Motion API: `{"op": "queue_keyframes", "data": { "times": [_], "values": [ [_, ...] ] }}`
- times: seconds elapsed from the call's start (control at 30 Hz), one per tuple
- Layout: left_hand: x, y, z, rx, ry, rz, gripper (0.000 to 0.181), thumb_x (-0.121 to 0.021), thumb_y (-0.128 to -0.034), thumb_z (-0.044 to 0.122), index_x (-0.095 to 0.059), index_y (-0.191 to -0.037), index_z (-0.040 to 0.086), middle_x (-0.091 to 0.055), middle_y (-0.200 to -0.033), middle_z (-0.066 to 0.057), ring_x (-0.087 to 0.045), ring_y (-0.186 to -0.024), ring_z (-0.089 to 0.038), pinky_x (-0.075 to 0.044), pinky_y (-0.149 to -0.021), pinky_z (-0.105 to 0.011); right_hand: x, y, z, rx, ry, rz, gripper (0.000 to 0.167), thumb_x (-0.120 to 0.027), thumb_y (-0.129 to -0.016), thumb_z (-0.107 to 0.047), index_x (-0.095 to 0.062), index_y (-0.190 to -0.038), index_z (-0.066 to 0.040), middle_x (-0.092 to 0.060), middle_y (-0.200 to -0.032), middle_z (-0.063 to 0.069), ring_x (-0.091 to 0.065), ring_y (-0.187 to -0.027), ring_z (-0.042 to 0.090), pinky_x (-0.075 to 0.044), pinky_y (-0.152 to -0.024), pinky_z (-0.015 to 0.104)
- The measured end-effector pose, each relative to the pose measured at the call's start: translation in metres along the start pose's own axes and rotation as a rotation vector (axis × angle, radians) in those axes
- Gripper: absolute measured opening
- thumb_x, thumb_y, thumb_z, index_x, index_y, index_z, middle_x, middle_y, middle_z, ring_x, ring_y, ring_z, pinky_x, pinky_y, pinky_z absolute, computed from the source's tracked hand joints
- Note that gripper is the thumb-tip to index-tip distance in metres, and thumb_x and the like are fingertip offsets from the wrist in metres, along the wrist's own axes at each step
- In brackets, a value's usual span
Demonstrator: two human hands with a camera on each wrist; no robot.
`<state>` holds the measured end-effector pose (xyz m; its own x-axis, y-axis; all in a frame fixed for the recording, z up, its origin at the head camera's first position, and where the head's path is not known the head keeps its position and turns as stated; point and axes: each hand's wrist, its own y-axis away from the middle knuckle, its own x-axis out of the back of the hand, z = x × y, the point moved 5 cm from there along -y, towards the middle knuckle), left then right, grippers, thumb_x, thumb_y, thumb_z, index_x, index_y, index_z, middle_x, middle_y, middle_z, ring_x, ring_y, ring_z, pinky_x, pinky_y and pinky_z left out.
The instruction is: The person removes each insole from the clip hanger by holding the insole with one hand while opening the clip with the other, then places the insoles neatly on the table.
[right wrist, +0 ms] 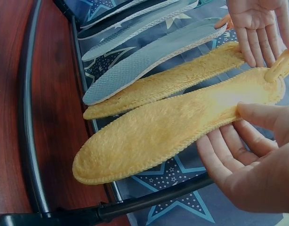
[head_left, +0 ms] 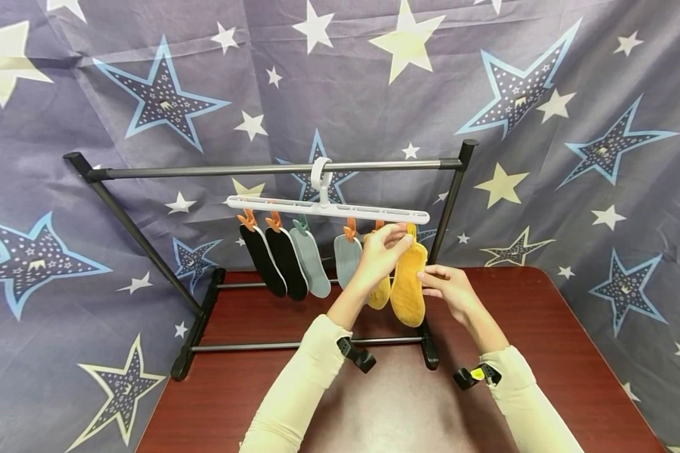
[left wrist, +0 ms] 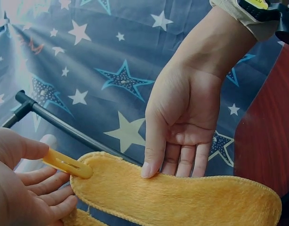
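Currently, the left hand (head_left: 381, 251) pinches a yellow clip (left wrist: 69, 164) between thumb and fingers, just under the right end of a white hanger (head_left: 368, 211); whether the clip is fixed to the bar cannot be told. The clip sits over the upper end of a fuzzy yellow insole (head_left: 409, 289), which hangs down, long side nearly upright, in front of the rack's right end. The right hand (head_left: 453, 290) grips the insole's outer edge, its thumb on the face and its fingers, fairly straight, behind. So both hands are partly closed, one on the clip and one on the insole.

Just beside it, partly behind the left hand, hangs a second yellow insole (right wrist: 168, 82) with an orange clip (head_left: 379, 224) above. Further left come a grey insole (head_left: 347, 257) under another orange clip, then, past a gap, a second grey insole (head_left: 310, 264) under a green clip (head_left: 301, 223), and two black insoles (head_left: 286, 261) on orange clips, all tilted.

The hanger's hook (head_left: 319, 173) goes over the top bar of a black and metal rack (head_left: 215, 170), which stands on a reddish-brown desk (head_left: 504, 314). Behind is a grey-purple curtain (head_left: 374, 119) patterned with stars. Both sleeves (head_left: 300, 377) are cream, with a black camera (head_left: 358, 355) at each wrist.
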<state>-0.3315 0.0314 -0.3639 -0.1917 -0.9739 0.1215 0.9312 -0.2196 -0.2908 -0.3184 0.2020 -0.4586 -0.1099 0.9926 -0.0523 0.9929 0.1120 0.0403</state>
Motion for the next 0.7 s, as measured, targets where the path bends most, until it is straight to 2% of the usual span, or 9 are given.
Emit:
{"op": "queue_keyframes", "data": {
  "times": [0.17,0.3,0.53,0.7],
  "values": [
    [-0.002,0.001,0.000,0.000,0.036,0.014,0.033,-0.065,-0.0985,0.010,-0.064,-0.128,-0.005,-0.068,-0.125,-0.024,-0.065,-0.120,-0.034,-0.053,-0.106,-0.035,0.001,0.003,-0.001,0.003,-0.014,-0.002,0.037,-0.066,-0.098,-0.006,-0.056,-0.125,0.018,-0.071,-0.088,-0.010,-0.070,-0.085,0.007,-0.062,-0.080,0.026],
    [-0.004,0.003,0.000,0.027,0.088,0.024,0.034,-0.068,-0.0968,0.009,-0.064,-0.128,-0.004,-0.068,-0.125,-0.023,-0.066,-0.118,-0.033,-0.055,-0.103,-0.034,0.002,0.005,-0.002,0.002,-0.025,-0.002,0.031,-0.066,-0.098,-0.006,-0.060,-0.121,0.013,-0.071,-0.087,-0.010,-0.070,-0.084,0.007,-0.062,-0.079,0.025],
    [-0.005,0.003,0.001,0.096,0.170,0.041,0.034,-0.072,-0.0937,0.013,-0.068,-0.125,0.000,-0.071,-0.121,-0.020,-0.067,-0.111,-0.020,-0.055,-0.097,-0.030,0.007,0.007,-0.004,0.013,-0.019,0.004,0.020,-0.066,-0.097,-0.006,-0.065,-0.114,0.005,-0.072,-0.088,-0.010,-0.070,-0.083,0.007,-0.062,-0.078,0.025],
    [-0.006,0.003,0.000,0.117,0.190,0.052,0.034,-0.073,-0.0932,0.013,-0.068,-0.125,0.001,-0.072,-0.120,-0.018,-0.067,-0.105,-0.013,-0.055,-0.095,-0.028,0.011,0.009,-0.005,0.016,0.003,0.005,0.024,-0.066,-0.098,-0.007,-0.063,-0.117,0.007,-0.071,-0.088,-0.011,-0.069,-0.084,0.006,-0.062,-0.078,0.023]
  ]
}}
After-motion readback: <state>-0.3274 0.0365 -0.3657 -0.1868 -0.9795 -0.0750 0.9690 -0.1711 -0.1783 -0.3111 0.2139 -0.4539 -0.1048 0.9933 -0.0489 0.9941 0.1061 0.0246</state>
